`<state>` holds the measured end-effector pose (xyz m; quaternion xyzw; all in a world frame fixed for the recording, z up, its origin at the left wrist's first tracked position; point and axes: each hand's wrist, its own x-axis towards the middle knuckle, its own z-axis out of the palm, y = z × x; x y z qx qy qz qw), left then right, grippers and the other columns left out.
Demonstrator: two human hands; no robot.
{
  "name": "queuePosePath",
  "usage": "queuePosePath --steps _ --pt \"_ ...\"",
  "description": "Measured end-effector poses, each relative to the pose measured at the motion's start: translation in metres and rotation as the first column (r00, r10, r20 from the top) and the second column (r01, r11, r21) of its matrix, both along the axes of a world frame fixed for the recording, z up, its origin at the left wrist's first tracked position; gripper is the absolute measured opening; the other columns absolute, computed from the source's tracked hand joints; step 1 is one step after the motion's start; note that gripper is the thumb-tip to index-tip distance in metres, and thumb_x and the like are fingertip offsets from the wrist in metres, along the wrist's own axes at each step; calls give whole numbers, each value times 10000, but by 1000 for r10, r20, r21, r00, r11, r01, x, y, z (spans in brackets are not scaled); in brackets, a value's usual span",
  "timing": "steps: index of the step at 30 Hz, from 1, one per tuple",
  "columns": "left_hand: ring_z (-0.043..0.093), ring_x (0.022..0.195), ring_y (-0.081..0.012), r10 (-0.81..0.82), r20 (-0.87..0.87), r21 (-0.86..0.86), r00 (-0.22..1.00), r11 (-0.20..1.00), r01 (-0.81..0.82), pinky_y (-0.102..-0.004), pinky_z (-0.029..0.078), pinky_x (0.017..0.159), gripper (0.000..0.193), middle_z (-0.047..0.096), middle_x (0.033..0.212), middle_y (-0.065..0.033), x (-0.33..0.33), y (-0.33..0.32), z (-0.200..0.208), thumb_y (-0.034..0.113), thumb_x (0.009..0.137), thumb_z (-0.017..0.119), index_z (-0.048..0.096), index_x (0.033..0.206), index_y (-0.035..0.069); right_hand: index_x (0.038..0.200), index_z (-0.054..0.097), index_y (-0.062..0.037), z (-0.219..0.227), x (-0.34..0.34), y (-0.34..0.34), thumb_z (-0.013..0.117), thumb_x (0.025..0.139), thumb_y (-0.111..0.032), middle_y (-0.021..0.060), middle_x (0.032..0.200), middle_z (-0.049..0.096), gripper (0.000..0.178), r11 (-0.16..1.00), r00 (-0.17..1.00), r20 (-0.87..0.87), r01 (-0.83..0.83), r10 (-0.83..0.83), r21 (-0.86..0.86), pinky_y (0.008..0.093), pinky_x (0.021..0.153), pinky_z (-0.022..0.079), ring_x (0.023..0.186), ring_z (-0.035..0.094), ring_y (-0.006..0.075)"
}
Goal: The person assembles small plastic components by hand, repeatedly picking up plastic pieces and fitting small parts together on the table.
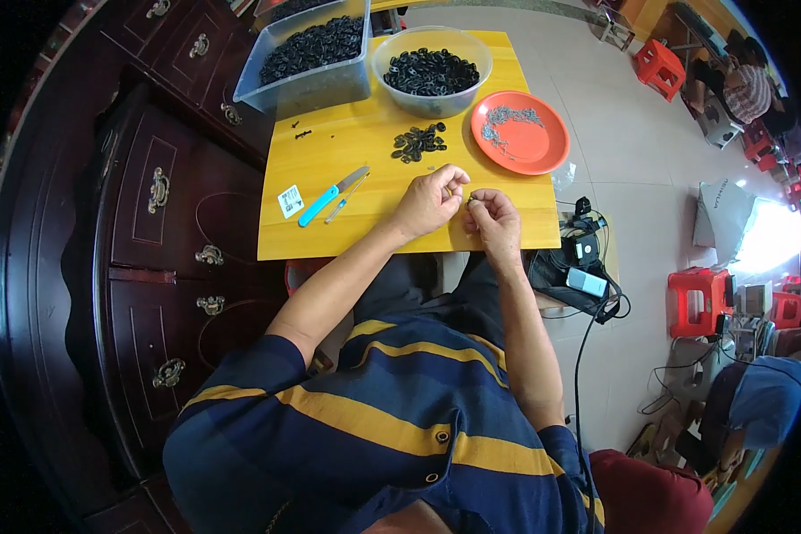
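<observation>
From my remote station I record two bare hands working over the yellow wooden surface, both close to its near edge and right of its middle.

Right hand: thumb and forefinger are drawn together and appear to pinch a small dark piece at their tips. Left hand: thumb and forefinger are curled almost together; I cannot tell whether anything is held between them.

Governing relation, in my judgement: the short gap between the two sets of fingertips. The small dark piece lies in that gap, against the right fingers, so the right hand is the nearer. From the left fingertips it lies toward the right edge and slightly toward the near edge. They are near but appear apart. The piece is too small for me to establish its long axis.

Surroundings: a loose pile of black oval links lies beyond the left hand, toward the far edge; the left fingers are the nearer to it. The red round plate sits by the right edge, beyond the right hand, bearing small silvery metal parts. At the far edge I note a round translucent tub and, at the far left corner, a rectangular clear bin, each holding further black pieces. A turquoise-handled knife lies left of the left hand, its blade pointing obliquely toward the far edge.
</observation>
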<state>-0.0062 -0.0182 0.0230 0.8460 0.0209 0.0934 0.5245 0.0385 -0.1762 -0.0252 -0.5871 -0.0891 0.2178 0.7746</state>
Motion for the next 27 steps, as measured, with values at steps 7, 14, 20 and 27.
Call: queuePosePath --steps 7,14,20,27 --pt "663 726 -165 -3 32 48 999 999 2 -301 523 681 246 654 849 -90 1 3 -2 26 821 622 585 1064 26 1021 599 -11 1 -1 2 609 932 -54 10 841 623 100 1000 1000 19 -7 7 -3 223 586 498 658 589 80" --pt "677 709 -178 -10 68 88 998 996 4 -307 526 663 241 673 824 -98 2 2 -5 24 819 632 586 1056 27 1025 603 -6 2 -1 1 615 927 -50 4 822 623 107 999 999 38 -27 29 -35 217 592 491 661 583 71" --pt "683 717 -265 -30 90 101 995 995 21 -373 531 659 235 680 758 -95 5 3 -5 12 783 615 586 1014 44 986 615 -11 1 0 2 629 916 -53 -3 818 632 83 993 998 68 -13 21 -119 212 598 482 668 576 54" --pt "667 693 -149 -43 12 124 999 991 41 -284 522 649 222 672 760 -75 5 7 -4 3 803 623 593 1023 18 979 627 -14 -6 -1 4 634 911 -56 -21 798 631 80 995 995 87 -40 48 -91 207 620 474 682 569 44"
